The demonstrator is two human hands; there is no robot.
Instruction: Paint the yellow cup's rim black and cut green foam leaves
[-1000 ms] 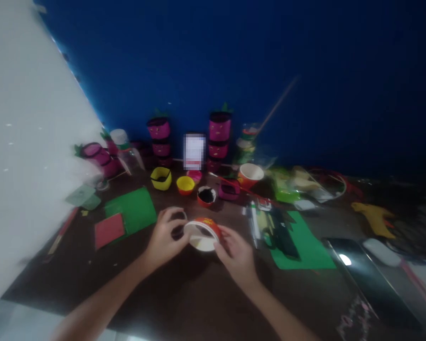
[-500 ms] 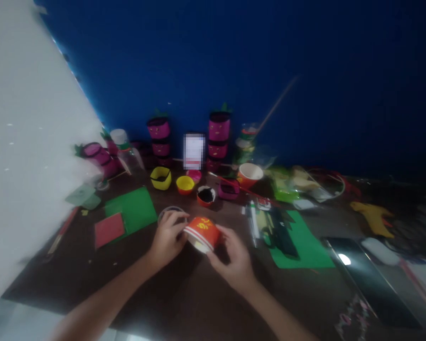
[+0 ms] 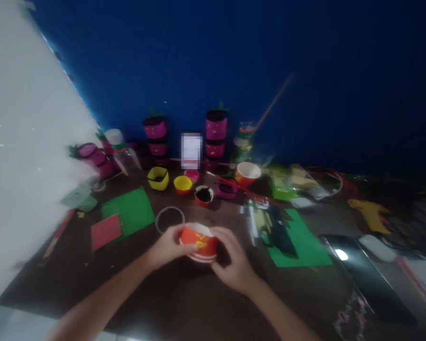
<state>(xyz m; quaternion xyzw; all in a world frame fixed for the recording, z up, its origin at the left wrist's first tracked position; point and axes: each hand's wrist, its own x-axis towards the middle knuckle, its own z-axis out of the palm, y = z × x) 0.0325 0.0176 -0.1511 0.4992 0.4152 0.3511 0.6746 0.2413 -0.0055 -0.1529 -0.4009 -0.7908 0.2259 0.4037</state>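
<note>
Between my hands is a red paper cup (image 3: 200,246) with yellow marks and white stripes near its lower edge. My left hand (image 3: 170,245) grips its left side, the thumb lying across the front. Around the right side curl the fingers of my right hand (image 3: 232,258). The cup's upper edge looks white and uneven, and its inside is mostly hidden. Just behind my left hand a clear ring-shaped roll (image 3: 170,220) lies on the dark table (image 3: 170,303). A small cup with a black inside (image 3: 203,195) stands beyond the held one.
Yellow cups (image 3: 182,184), a red paper cup (image 3: 247,175) and purple stacked figures (image 3: 216,135) line the back. Green sheets (image 3: 128,213) and a red pad (image 3: 106,232) lie left. Pens (image 3: 252,222), scissors (image 3: 270,227), a phone (image 3: 369,277) and a yellow glue gun (image 3: 369,215) lie right.
The red cup has been turned over in my hands, its striped rim now facing down. My left hand moved from the rim to the cup's side, uncovering the clear ring.
</note>
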